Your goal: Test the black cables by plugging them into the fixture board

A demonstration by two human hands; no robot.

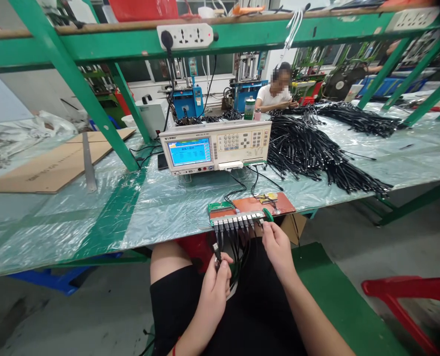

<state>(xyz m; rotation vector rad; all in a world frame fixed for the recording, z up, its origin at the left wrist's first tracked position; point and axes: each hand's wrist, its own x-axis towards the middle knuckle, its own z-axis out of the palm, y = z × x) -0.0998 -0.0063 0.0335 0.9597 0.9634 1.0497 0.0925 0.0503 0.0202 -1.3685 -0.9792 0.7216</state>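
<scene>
My left hand [219, 277] is closed around a black USB cable [217, 251], its metal plug pointing up, below the table's front edge. My right hand [277, 243] pinches a USB plug [262, 222] at the right end of a row of connectors. That row runs along the front of a test board [249, 206] with a red-brown base and a green circuit strip. Several black cables are plugged into it and hang down toward my lap. Dark leads join the board to a cable tester [220, 148] with a lit blue screen. Whether the right plug is seated, I cannot tell.
A large pile of black cables [309, 148] spreads right of the tester. Cardboard [56, 165] and a metal ruler [88, 163] lie at the left. A green shelf frame [130, 47] with power sockets spans above. Across the table sits a person [275, 94]; a red stool [409, 291] stands lower right.
</scene>
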